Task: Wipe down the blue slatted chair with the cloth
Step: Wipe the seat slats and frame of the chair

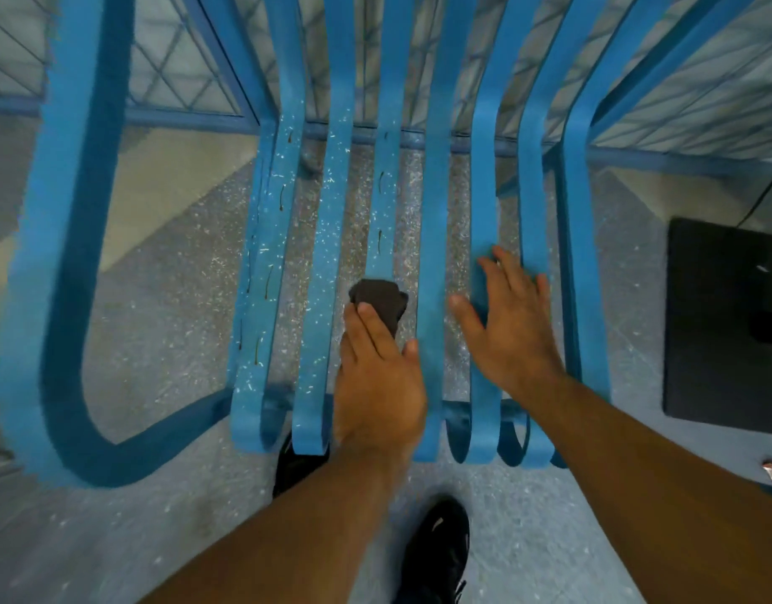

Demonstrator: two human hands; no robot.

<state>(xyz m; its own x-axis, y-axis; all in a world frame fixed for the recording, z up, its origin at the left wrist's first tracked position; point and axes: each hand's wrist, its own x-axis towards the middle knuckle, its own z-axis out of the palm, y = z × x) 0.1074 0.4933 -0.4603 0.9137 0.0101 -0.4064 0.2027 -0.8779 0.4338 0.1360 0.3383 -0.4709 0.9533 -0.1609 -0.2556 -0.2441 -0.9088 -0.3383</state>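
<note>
The blue slatted chair [432, 211] fills the view from above, its seat slats running away from me. Its left slats are speckled with white dust and dark streaks. My left hand [377, 377] holds a dark brown cloth [382, 298] down on the third slat from the left, near the seat's front. The fingers lie over the cloth and the thumb sits against the slat's right side. My right hand [504, 316] rests flat with spread fingers on the slats to the right, holding nothing.
The chair's blue armrest loop [66, 263] curves at the left. A blue fence with wire mesh [179, 76] stands behind. A black mat [724, 324] lies on the speckled floor at the right. My black shoes [440, 555] stand below the seat's front edge.
</note>
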